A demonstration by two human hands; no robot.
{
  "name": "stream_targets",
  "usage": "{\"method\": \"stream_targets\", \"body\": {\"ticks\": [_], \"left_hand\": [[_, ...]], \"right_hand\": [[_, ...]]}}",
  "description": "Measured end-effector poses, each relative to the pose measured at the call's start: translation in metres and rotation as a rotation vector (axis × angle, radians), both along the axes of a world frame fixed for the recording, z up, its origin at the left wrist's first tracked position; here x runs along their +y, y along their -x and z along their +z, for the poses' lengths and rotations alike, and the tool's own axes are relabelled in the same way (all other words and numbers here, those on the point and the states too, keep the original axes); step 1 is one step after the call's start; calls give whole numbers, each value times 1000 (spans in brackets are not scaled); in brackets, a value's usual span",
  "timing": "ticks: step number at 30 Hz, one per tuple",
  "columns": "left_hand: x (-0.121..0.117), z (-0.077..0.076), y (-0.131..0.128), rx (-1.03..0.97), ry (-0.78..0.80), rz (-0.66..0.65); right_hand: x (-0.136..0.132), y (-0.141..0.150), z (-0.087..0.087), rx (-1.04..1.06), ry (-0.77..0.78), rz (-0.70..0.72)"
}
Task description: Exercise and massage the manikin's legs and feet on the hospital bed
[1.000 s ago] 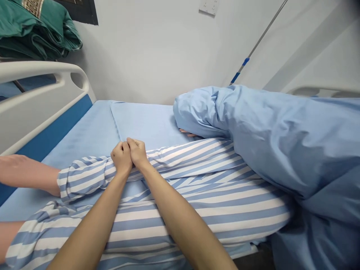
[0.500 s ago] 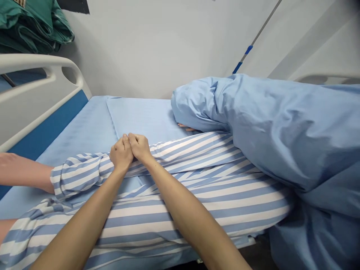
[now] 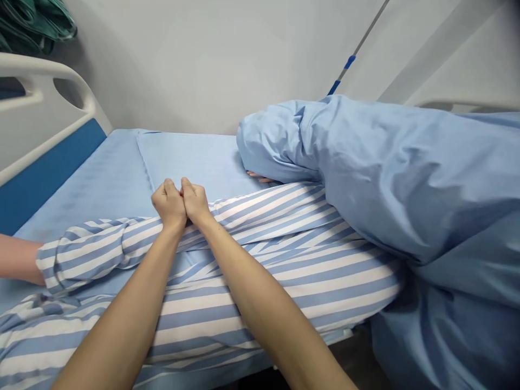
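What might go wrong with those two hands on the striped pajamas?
Pressing too hard with the left hand and right hand might hurt the limb inside the striped pajamas lying beneath them. The bunched blue blanket also seems to hang over the bed's edge, so it might slide down.

A blue-and-white striped pajama sleeve (image 3: 91,252) lies slantwise over a blue bed sheet (image 3: 93,184), its folded cuff (image 3: 52,265) loose around a bare forearm (image 3: 18,259). The left hand (image 3: 168,203) and right hand (image 3: 195,201) close on the sleeve side by side, knuckles touching.
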State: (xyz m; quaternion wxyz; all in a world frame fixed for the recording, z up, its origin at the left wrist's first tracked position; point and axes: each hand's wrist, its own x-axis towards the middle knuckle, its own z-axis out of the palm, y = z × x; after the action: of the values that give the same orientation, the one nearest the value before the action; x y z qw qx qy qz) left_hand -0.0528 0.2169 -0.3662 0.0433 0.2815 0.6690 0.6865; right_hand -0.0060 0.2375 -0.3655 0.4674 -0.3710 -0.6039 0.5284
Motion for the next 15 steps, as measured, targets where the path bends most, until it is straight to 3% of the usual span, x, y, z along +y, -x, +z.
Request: {"method": "stream_targets", "body": {"ticks": [4, 8, 10, 15], "left_hand": [[-6, 1, 2, 101, 139, -15], [-10, 4, -3, 212, 225, -80], [-10, 5, -6, 274, 298, -117], [-9, 4, -9, 349, 435, -177]], "right_hand": [[4, -4, 15, -294, -52, 16], [6, -22, 34, -678, -377, 45], [6, -31, 32, -693, -438, 40], [10, -39, 3, -447, -330, 4]]}}
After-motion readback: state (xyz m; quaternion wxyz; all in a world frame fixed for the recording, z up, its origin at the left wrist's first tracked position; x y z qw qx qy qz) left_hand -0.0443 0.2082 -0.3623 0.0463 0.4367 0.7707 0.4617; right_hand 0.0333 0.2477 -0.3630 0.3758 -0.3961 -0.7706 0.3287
